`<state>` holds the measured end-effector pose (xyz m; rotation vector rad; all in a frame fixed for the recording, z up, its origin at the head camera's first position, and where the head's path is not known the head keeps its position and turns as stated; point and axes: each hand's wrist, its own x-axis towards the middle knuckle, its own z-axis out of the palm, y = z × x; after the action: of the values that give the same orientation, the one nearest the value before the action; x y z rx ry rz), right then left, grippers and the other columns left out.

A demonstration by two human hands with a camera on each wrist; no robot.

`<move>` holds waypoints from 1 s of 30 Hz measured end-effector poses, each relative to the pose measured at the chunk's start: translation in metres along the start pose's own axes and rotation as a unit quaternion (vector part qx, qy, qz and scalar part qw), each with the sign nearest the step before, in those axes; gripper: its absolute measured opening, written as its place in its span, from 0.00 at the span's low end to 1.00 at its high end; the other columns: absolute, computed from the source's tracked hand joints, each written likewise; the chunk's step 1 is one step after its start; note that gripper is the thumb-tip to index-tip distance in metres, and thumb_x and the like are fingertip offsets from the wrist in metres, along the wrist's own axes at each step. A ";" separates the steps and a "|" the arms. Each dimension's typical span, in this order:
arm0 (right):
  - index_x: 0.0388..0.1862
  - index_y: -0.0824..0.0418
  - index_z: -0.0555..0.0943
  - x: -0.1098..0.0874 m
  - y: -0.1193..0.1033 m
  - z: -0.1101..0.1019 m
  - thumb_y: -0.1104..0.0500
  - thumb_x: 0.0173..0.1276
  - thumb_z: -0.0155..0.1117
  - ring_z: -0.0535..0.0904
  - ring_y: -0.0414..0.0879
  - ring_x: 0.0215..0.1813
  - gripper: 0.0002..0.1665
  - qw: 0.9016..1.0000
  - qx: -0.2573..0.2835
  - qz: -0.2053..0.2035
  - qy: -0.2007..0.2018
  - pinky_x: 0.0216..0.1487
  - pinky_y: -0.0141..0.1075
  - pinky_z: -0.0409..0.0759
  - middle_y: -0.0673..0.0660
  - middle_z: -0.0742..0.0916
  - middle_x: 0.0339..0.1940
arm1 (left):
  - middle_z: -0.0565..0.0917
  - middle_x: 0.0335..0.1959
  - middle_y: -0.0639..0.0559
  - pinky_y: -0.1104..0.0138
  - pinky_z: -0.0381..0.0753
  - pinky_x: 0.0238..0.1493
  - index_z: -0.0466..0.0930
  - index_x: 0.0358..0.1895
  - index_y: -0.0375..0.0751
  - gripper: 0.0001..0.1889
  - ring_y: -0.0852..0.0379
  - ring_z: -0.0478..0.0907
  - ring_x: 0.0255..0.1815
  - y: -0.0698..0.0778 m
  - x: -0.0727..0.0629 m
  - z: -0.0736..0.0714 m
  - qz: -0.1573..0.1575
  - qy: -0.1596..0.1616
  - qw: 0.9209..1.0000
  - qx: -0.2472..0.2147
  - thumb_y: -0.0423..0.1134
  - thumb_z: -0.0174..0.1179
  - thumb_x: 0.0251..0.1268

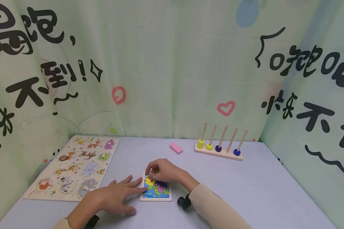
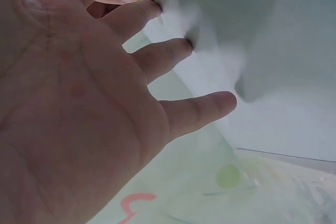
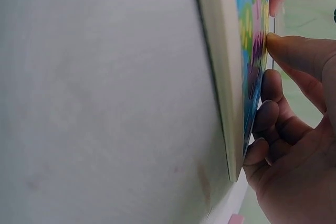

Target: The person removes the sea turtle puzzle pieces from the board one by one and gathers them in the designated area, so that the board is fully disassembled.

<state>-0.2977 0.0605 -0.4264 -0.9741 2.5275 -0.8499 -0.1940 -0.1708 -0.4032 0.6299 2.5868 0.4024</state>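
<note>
A small wooden dinosaur puzzle (image 1: 156, 192) lies flat on the table, with a yellow, green and purple dinosaur on blue. Over its upper left part, my right hand (image 1: 163, 170) has its fingers curled, with the thumb on the picture. The right wrist view shows that thumb (image 3: 294, 51) and the curled fingertips (image 3: 266, 113) against the puzzle's face (image 3: 252, 51). Whether they pinch a separate piece is hidden. My left hand (image 1: 117, 194) is spread with straight fingers, its index fingertip touching the puzzle's left side. Its palm fills much of the left wrist view.
A large animal puzzle board (image 1: 57, 173) lies at the left. Behind the hands is a pink block (image 1: 176, 148). At the back right stands a wooden peg rack (image 1: 218, 153) with yellow and dark blue beads. Printed curtains (image 1: 172, 63) enclose the table (image 1: 246, 190).
</note>
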 end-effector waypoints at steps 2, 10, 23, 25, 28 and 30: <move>0.46 0.50 0.89 0.000 0.000 0.000 0.59 0.74 0.69 0.74 0.34 0.34 0.06 1.000 0.000 0.001 -0.001 0.39 0.25 0.75 0.44 0.84 0.31 | 0.62 0.87 0.57 0.23 0.52 0.77 0.70 0.78 0.72 0.37 0.36 0.51 0.89 0.001 0.000 0.000 -0.003 -0.001 1.000 0.001 0.58 0.72 0.65; 0.47 0.52 0.89 0.000 0.000 0.000 0.61 0.74 0.68 0.75 0.35 0.34 0.07 1.000 -0.002 -0.002 -0.004 0.39 0.26 0.74 0.46 0.84 0.31 | 0.61 0.87 0.59 0.24 0.50 0.79 0.70 0.78 0.71 0.37 0.38 0.50 0.90 0.005 0.001 0.000 -0.019 -0.008 1.000 0.004 0.57 0.71 0.66; 0.48 0.51 0.88 0.000 -0.002 0.001 0.60 0.74 0.67 0.74 0.36 0.34 0.08 1.000 -0.014 0.002 -0.005 0.38 0.26 0.74 0.47 0.82 0.30 | 0.61 0.87 0.58 0.23 0.51 0.78 0.70 0.79 0.69 0.37 0.37 0.50 0.90 0.006 0.001 0.002 -0.013 -0.002 1.000 0.005 0.56 0.70 0.67; 0.49 0.51 0.88 0.001 -0.002 0.002 0.60 0.74 0.67 0.74 0.36 0.34 0.08 1.000 -0.017 0.003 -0.006 0.38 0.25 0.73 0.47 0.82 0.30 | 0.61 0.87 0.58 0.23 0.51 0.78 0.69 0.79 0.69 0.36 0.37 0.50 0.90 0.006 0.001 0.002 -0.016 -0.003 1.000 0.004 0.56 0.70 0.67; 0.49 0.50 0.88 0.002 -0.002 0.003 0.59 0.75 0.67 0.73 0.35 0.33 0.08 1.000 -0.020 0.007 -0.008 0.37 0.25 0.73 0.46 0.81 0.29 | 0.60 0.87 0.58 0.23 0.51 0.78 0.69 0.79 0.69 0.36 0.37 0.50 0.90 0.005 0.001 0.003 -0.016 -0.004 1.000 0.004 0.56 0.70 0.68; 0.49 0.50 0.87 0.002 -0.003 0.003 0.60 0.75 0.67 0.73 0.35 0.32 0.08 1.000 -0.018 0.007 -0.008 0.37 0.25 0.73 0.46 0.81 0.29 | 0.60 0.87 0.58 0.23 0.51 0.78 0.69 0.79 0.69 0.36 0.37 0.50 0.90 0.004 0.001 0.003 -0.015 -0.003 1.000 0.004 0.56 0.70 0.68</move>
<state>-0.2962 0.0563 -0.4271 -0.9695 2.5418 -0.7910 -0.1919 -0.1658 -0.4046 0.5933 2.5898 0.3784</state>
